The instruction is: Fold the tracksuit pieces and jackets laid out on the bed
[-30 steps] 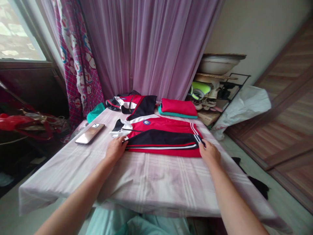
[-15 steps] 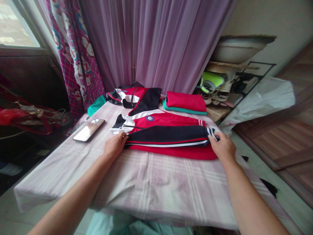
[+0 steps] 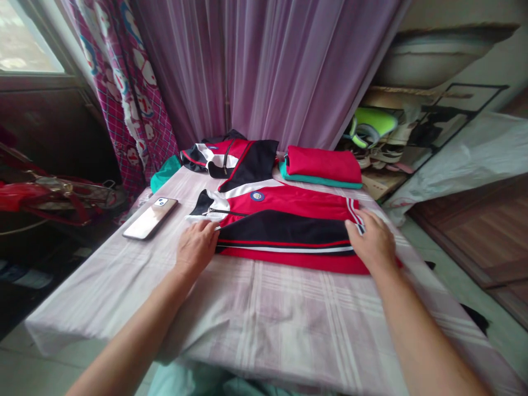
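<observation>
A red, black and white track jacket [image 3: 284,228] lies on the table with its collar and zip to the left. One black sleeve, edged with red and white stripes, runs sideways across its front. My left hand [image 3: 198,245] grips the sleeve's shoulder end below the collar, its fingers closed together. At the striped cuff on the right, my right hand [image 3: 372,239] has thumb and fingers closed on the cloth. Its palm side is hidden. Behind this one lies a second track jacket [image 3: 231,157], partly bunched. A folded red garment [image 3: 324,163] rests on a green one [image 3: 322,180].
A phone [image 3: 150,219] lies on the left of the checked tablecloth [image 3: 280,313]. Green cloth [image 3: 165,173] sits at the back left corner. Purple curtains [image 3: 272,71] hang behind the table. To the right stand a shoe rack [image 3: 445,118] and a plastic bag [image 3: 474,154].
The sleeve has come down flatter on the jacket. My right hand has shifted to cover the cuff, and more of my left hand lies over the shoulder end. The camera view has shifted slightly.
</observation>
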Available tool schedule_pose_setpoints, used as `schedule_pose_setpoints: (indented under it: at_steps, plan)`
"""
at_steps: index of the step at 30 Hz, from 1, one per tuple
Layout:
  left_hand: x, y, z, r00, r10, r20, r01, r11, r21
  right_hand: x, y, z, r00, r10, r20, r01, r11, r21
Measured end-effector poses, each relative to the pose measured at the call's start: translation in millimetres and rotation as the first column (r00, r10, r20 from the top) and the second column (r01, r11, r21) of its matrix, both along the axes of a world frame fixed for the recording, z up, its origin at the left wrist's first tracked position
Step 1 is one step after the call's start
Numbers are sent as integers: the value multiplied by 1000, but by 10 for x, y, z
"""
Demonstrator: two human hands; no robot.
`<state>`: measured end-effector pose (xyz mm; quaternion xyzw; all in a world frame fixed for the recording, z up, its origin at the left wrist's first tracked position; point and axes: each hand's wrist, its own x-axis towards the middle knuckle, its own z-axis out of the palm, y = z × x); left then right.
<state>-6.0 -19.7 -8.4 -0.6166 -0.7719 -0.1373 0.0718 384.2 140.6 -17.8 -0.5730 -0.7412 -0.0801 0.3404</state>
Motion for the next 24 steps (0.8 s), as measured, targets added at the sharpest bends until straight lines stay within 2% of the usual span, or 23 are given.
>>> schedule_pose_setpoints:
  at_steps: [2, 5, 8, 10, 13, 15, 24]
  plan:
    - [120, 103, 24, 988, -152, 24, 151, 988, 9, -363, -18, 63, 994, 104, 29, -104, 994, -21]
    - [277, 290, -35, 933, -351, 78, 354, 935, -19, -947, -95, 76, 959, 273, 75, -269, 961, -68]
    - [320, 399, -190, 914, -392, 105, 401, 912, -87, -1398, -201, 25, 900, 404, 162, -379, 911, -164]
    - [296, 406, -292, 914, -389, 116, 402, 908, -120, -1575, -256, -25, 860, 464, 212, -407, 875, -261]
    - [250, 373, -374, 908, -401, 119, 413, 904, -112, -1680, -295, -109, 810, 533, 244, -402, 808, -431]
    - [237, 353, -382, 906, -406, 121, 418, 903, -97, -1690, -301, -159, 798, 551, 245, -386, 779, -493]
    - [217, 338, -332, 893, -415, 174, 432, 899, -72, -1677, -322, -231, 820, 519, 240, -384, 811, -441]
